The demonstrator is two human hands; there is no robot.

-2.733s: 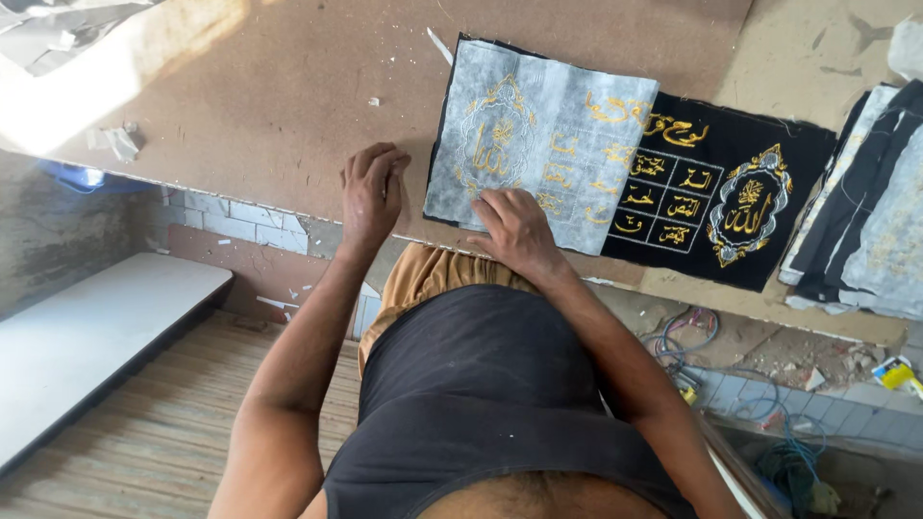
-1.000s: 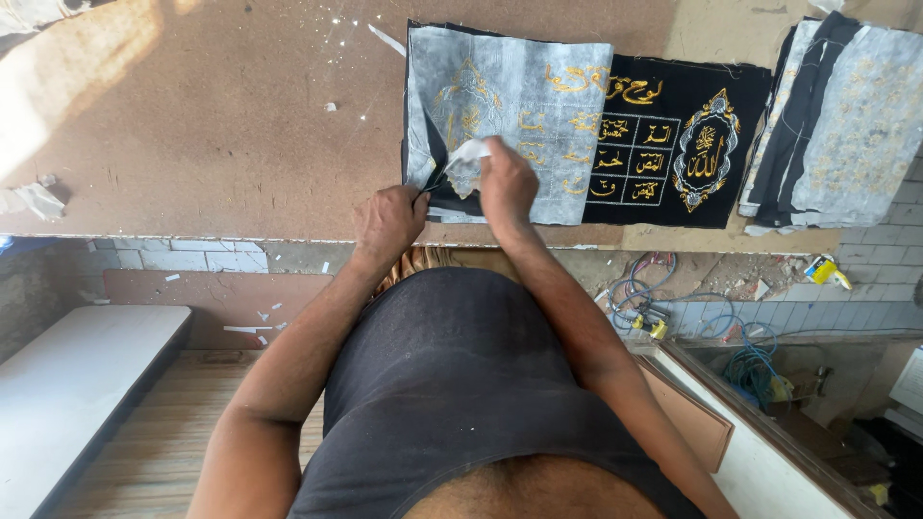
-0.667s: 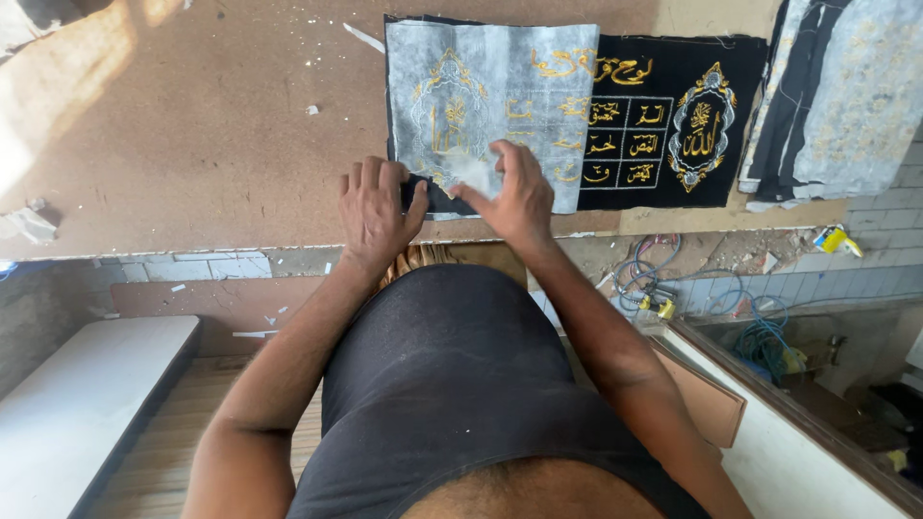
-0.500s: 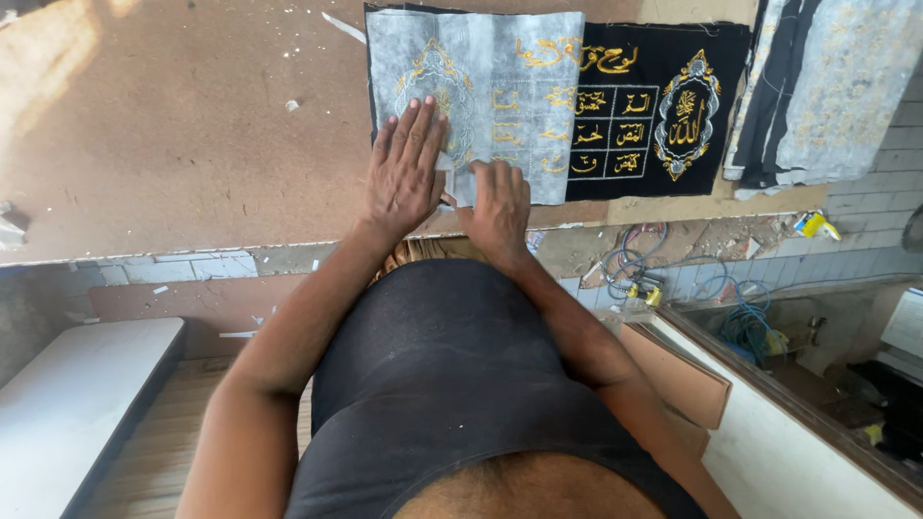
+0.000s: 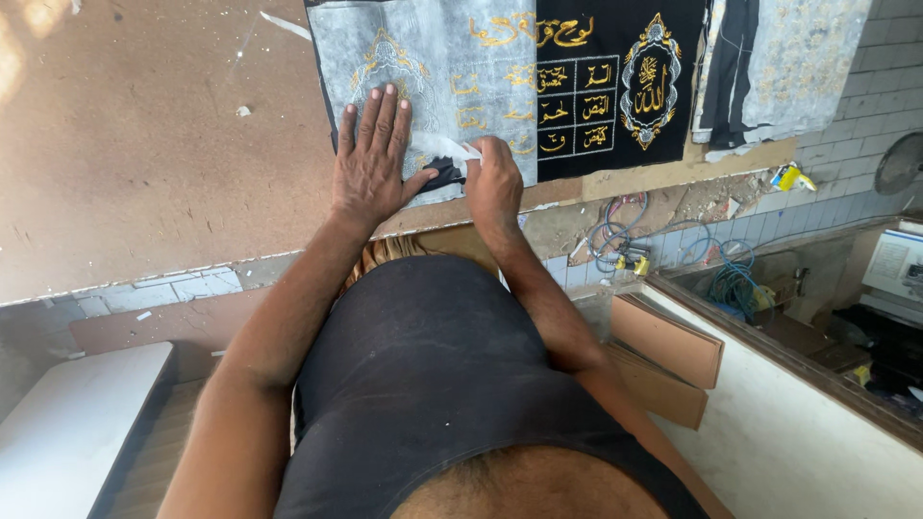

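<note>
Black cloth [image 5: 615,115]: embroidered in gold, lying flat at the 12 o'clock edge of your brown worktable [image 5: 144,163]; the right part shows bare.
Grey backing sheet [image 5: 423,58]: covers the cloth's left part; its near corner is lifted, baring black fabric beneath.
Left hand [image 5: 370,163]: yours, laid flat on the sheet with fingers spread toward 12 o'clock and the thumb out toward 3 o'clock.
Right hand [image 5: 492,183]: yours, just at 3 o'clock of the left hand; curled, pinching the torn white edge of the backing sheet at the lifted corner.
Second cloth [image 5: 779,67]: grey and black, at 3 o'clock of the embroidered piece, hanging partly over the table edge.
Cables [image 5: 625,240]: blue and white, below the table at 4 o'clock of your right hand.
</note>
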